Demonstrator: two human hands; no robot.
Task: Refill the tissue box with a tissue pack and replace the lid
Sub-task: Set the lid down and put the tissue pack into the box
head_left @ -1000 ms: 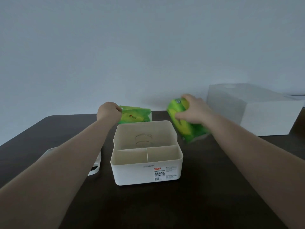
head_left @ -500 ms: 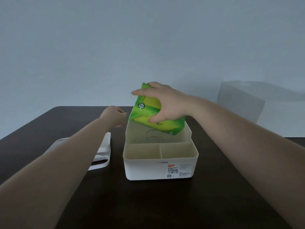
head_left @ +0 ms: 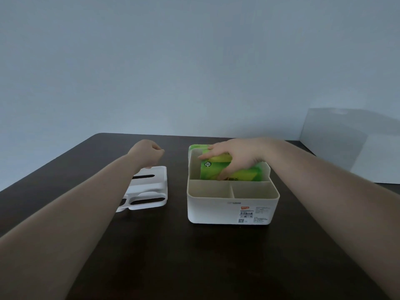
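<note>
A white tissue box [head_left: 232,210] stands open on the dark table, with two small front compartments and one large rear compartment. My right hand [head_left: 236,155] grips a green tissue pack [head_left: 218,172] that sits tilted inside the rear compartment. A second green pack [head_left: 195,146] peeks out behind the box's far left corner. The white lid [head_left: 151,189] with slots lies flat on the table left of the box. My left hand [head_left: 147,153] hovers in a fist above the lid's far edge, holding nothing.
The dark brown table [head_left: 194,256] runs to a pale wall at the back. A large white box [head_left: 350,146] stands at the far right. The lid and the tissue box are about a hand's width apart.
My right hand has lowered the green pack from above the box down into the rear compartment. My left fist has barely moved. The view has shifted so the lid shows more fully.
</note>
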